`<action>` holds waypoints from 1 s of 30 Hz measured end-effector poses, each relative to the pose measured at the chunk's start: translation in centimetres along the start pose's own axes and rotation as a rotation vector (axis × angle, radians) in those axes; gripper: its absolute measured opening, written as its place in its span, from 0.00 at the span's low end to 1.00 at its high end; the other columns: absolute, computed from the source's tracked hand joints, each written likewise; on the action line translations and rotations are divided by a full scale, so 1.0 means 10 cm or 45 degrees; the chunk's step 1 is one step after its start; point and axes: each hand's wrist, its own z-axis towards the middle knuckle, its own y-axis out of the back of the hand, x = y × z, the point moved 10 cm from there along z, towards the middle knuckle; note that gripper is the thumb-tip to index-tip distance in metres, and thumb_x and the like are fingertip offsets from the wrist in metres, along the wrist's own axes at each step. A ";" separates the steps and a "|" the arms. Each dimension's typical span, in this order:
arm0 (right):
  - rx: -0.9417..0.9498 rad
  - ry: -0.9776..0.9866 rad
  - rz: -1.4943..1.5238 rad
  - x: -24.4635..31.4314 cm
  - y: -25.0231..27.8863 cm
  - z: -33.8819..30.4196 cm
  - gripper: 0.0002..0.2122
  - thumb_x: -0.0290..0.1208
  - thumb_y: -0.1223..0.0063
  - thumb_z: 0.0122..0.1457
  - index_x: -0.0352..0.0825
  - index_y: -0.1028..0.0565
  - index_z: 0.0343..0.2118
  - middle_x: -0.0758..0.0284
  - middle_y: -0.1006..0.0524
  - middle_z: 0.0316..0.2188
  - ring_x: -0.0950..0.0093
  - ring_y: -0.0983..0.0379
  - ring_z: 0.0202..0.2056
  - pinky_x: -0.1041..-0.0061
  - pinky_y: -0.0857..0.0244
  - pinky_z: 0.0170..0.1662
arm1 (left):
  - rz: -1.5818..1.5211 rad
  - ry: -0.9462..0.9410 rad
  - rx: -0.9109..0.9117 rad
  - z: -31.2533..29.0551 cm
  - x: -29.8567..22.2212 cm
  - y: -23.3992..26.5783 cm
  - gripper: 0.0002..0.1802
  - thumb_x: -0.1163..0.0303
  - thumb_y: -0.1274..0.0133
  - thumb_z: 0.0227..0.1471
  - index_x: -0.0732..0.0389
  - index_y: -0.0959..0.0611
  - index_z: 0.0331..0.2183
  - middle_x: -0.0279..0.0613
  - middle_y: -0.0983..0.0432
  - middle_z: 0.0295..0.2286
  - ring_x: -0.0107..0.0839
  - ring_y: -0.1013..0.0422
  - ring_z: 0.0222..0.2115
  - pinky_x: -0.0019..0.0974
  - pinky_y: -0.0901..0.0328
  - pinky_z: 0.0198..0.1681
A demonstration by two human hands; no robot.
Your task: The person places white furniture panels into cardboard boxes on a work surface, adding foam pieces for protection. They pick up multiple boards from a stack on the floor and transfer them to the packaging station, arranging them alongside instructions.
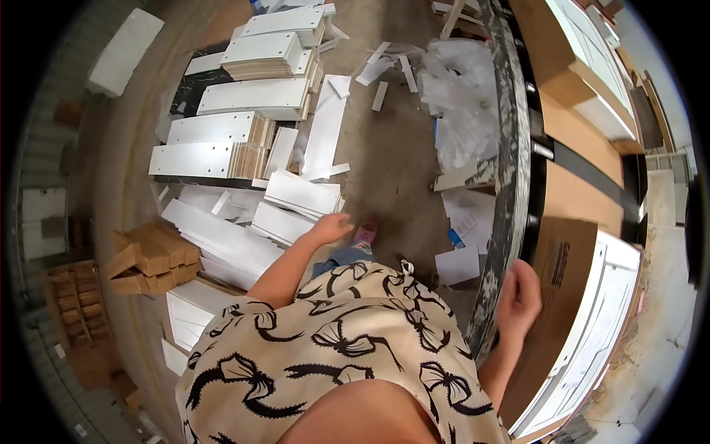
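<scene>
My left hand (333, 228) hovers over the floor just right of a stack of white panels (302, 194). Its fingers are loosely bent and nothing shows in them. My right hand (518, 300) is at the worn edge of a roller conveyor (504, 148), beside a cardboard carton (563, 255) with white panels (606, 296) in it. The right fingers curl loosely with the thumb apart, and I see nothing held. Whether this hand touches the conveyor edge, I cannot tell.
Stacks of white drilled boards (255, 96) stand on the left. Folded brown cardboard pieces (151, 255) lie nearer. Clear plastic sheeting (462, 96), paper sheets (458, 265) and white offcuts (379, 96) litter the floor. Another carton (580, 133) sits farther along the conveyor.
</scene>
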 end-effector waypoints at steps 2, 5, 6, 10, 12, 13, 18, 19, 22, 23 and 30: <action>0.278 0.169 -0.071 0.05 -0.69 0.40 0.10 0.20 0.47 0.51 0.31 0.27 0.38 0.58 0.26 0.34 0.64 0.28 0.33 0.72 0.34 0.37 | -0.095 -0.017 -0.053 0.39 -0.34 0.30 0.23 0.56 0.47 0.45 0.61 0.23 0.40 0.52 0.25 0.34 0.48 0.29 0.37 0.42 0.35 0.41; 0.485 0.127 -0.093 -0.37 -1.49 0.93 0.10 0.24 0.44 0.49 0.31 0.26 0.36 0.57 0.25 0.33 0.61 0.28 0.31 0.69 0.33 0.35 | -0.087 -0.053 -0.144 0.94 -0.45 0.66 0.21 0.57 0.45 0.45 0.61 0.22 0.38 0.50 0.25 0.34 0.45 0.28 0.35 0.40 0.34 0.39; 0.504 0.126 -0.100 -0.52 -1.70 1.10 0.10 0.24 0.44 0.49 0.31 0.26 0.36 0.57 0.25 0.33 0.61 0.28 0.31 0.69 0.33 0.35 | 0.023 -0.065 -0.176 1.09 -0.45 0.74 0.21 0.57 0.44 0.44 0.61 0.22 0.38 0.49 0.24 0.34 0.43 0.28 0.33 0.38 0.33 0.37; 0.833 0.030 -0.130 -1.18 -2.73 1.82 0.10 0.28 0.45 0.49 0.32 0.25 0.35 0.57 0.25 0.29 0.59 0.28 0.31 0.69 0.33 0.34 | 0.053 0.030 -0.178 1.50 -0.09 0.80 0.22 0.57 0.44 0.44 0.62 0.22 0.38 0.49 0.24 0.34 0.44 0.27 0.33 0.38 0.33 0.37; 0.902 0.035 -0.112 -1.50 -3.14 2.30 0.10 0.29 0.45 0.49 0.32 0.25 0.35 0.56 0.25 0.29 0.59 0.27 0.31 0.68 0.33 0.34 | -0.027 0.135 -0.129 1.66 -0.01 0.77 0.21 0.55 0.47 0.45 0.61 0.22 0.37 0.50 0.25 0.33 0.48 0.30 0.36 0.44 0.35 0.39; 0.949 -0.020 -0.093 -1.71 -3.40 2.55 0.10 0.30 0.45 0.49 0.32 0.25 0.33 0.56 0.25 0.28 0.58 0.27 0.31 0.68 0.33 0.34 | -0.069 0.205 -0.148 1.70 0.11 0.78 0.21 0.55 0.47 0.45 0.61 0.22 0.37 0.50 0.25 0.33 0.48 0.30 0.36 0.43 0.35 0.39; 0.998 -0.361 -0.207 -3.36 -4.69 3.88 0.10 0.36 0.50 0.50 0.35 0.24 0.30 0.57 0.24 0.28 0.58 0.27 0.33 0.66 0.34 0.39 | -0.084 0.698 -0.197 1.87 0.45 0.78 0.20 0.56 0.46 0.45 0.61 0.20 0.36 0.50 0.24 0.32 0.47 0.28 0.35 0.41 0.34 0.38; 0.904 -0.313 -0.289 -3.71 -4.81 4.15 0.10 0.36 0.52 0.49 0.35 0.23 0.29 0.58 0.24 0.29 0.57 0.28 0.34 0.65 0.34 0.40 | -0.118 0.832 -0.219 1.92 0.46 0.80 0.19 0.57 0.45 0.45 0.62 0.20 0.35 0.49 0.23 0.30 0.45 0.27 0.34 0.39 0.33 0.38; 0.930 -0.493 -0.565 -4.52 -5.23 4.79 0.12 0.36 0.57 0.49 0.35 0.23 0.25 0.54 0.24 0.31 0.54 0.28 0.35 0.61 0.34 0.41 | -0.336 0.804 -0.269 2.51 0.26 0.89 0.17 0.63 0.45 0.49 0.66 0.21 0.38 0.45 0.22 0.30 0.31 0.26 0.33 0.31 0.34 0.37; 0.851 -0.497 -0.599 -4.65 -5.30 4.99 0.13 0.36 0.57 0.50 0.34 0.23 0.26 0.54 0.24 0.30 0.55 0.28 0.35 0.61 0.34 0.41 | -0.338 0.841 -0.230 2.73 0.14 0.91 0.17 0.63 0.45 0.49 0.66 0.21 0.38 0.45 0.22 0.30 0.31 0.26 0.33 0.31 0.34 0.37; 0.815 -1.441 -0.944 -5.84 -5.08 4.79 0.14 0.34 0.57 0.48 0.30 0.23 0.31 0.53 0.25 0.39 0.54 0.30 0.43 0.63 0.36 0.46 | -0.888 0.663 -0.238 4.88 -0.86 1.37 0.16 0.70 0.46 0.50 0.65 0.24 0.42 0.43 0.23 0.33 0.27 0.27 0.33 0.29 0.34 0.37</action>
